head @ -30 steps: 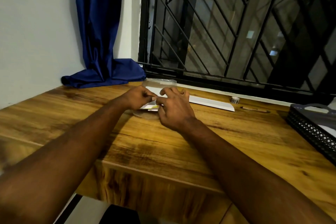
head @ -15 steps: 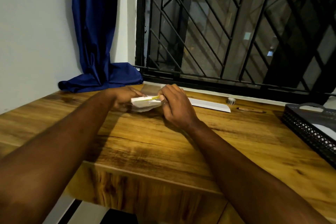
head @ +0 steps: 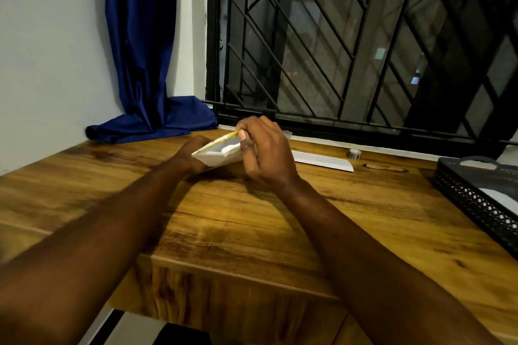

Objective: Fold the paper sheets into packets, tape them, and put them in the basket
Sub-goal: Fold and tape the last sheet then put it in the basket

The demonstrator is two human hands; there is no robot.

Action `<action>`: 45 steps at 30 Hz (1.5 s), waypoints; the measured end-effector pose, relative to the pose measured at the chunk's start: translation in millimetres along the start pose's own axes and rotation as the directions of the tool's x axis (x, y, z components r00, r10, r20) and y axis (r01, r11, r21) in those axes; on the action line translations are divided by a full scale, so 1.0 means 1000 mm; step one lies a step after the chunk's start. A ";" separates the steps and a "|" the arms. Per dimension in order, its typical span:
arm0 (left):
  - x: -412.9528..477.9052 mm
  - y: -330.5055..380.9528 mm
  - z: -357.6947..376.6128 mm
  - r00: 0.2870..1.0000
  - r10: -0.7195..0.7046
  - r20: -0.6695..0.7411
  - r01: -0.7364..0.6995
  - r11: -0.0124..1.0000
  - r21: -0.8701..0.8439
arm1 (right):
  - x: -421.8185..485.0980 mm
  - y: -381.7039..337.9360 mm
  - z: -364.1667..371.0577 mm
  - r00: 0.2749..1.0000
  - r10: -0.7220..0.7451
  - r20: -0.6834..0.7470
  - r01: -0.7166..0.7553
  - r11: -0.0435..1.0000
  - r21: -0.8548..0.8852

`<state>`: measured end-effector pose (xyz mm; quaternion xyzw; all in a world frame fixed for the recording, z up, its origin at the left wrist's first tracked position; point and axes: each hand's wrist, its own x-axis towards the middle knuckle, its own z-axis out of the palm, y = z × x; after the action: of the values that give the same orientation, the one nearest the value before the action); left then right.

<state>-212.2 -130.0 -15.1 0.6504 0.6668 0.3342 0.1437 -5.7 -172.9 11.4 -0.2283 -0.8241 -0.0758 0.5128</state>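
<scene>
Left hand (head: 193,157) and right hand (head: 263,154) both pinch the folded packet (head: 217,152) above the desk's (head: 252,232) far edge; loose grip could let folds spring open before taping.

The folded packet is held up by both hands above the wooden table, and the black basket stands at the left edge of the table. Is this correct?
Not quite. The head view shows the black basket at the right edge of the wooden table, not the left. The rest holds: the left hand and right hand hold the folded packet up above the table.
</scene>
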 end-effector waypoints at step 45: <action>0.056 0.121 0.063 0.849 0.528 0.030 -0.473 0.733 0.490 | -0.031 0.154 -0.060 -0.079 0.983 0.168 -0.536 -0.184 0.824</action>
<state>-85.8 -68.5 28.4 0.8007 0.5352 0.2204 -0.1546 124.1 -67.2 -5.2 -0.4676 -0.1887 0.5429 0.6716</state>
